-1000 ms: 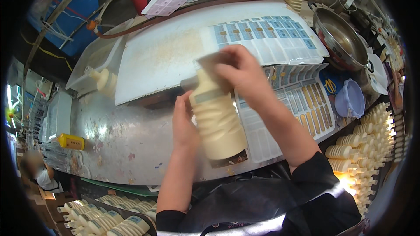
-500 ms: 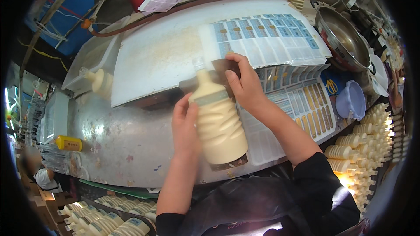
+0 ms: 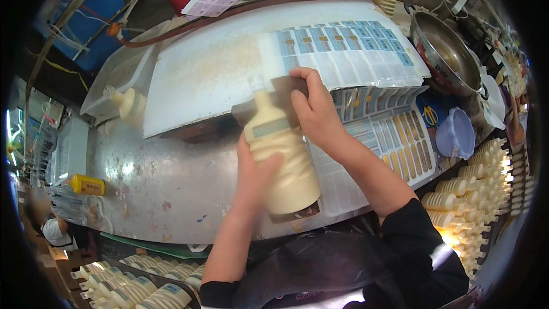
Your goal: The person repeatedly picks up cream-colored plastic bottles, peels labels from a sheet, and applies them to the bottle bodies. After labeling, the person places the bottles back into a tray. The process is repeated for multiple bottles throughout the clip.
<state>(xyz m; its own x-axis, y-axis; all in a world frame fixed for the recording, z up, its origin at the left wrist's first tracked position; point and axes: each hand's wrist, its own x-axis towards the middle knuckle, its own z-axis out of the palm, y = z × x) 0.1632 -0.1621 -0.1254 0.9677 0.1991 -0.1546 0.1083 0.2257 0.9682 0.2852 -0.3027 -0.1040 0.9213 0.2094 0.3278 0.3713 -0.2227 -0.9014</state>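
Observation:
A cream plastic bottle [image 3: 289,186] with ribbed sides and a clear threaded neck leans back in front of me. A grey-green label [image 3: 270,128] lies across its shoulder. My left hand [image 3: 255,166] grips the bottle's left side, the thumb across its front and the other fingers mostly hidden. Beside the neck, my right hand [image 3: 315,109] has its thumb and forefinger curled round a dark brown flat piece [image 3: 284,92]. More brown material [image 3: 245,113] shows left of the neck; whether it is the same piece I cannot tell. Sheets of blue and gold labels [image 3: 403,137] lie right of the bottle.
A white board [image 3: 200,63] bears another label sheet [image 3: 343,46]. A second bottle [image 3: 130,105] rests by a clear bin [image 3: 114,80]. A yellow bottle [image 3: 87,185] lies on the metal table [image 3: 143,194]. Rightward are a metal pan [image 3: 446,51], a lilac bucket [image 3: 456,133] and stacked bottles [image 3: 469,194].
My left hand has slid from the label's left end down the bottle's side, its thumb now across the front. My right hand stays by the neck, shifted slightly.

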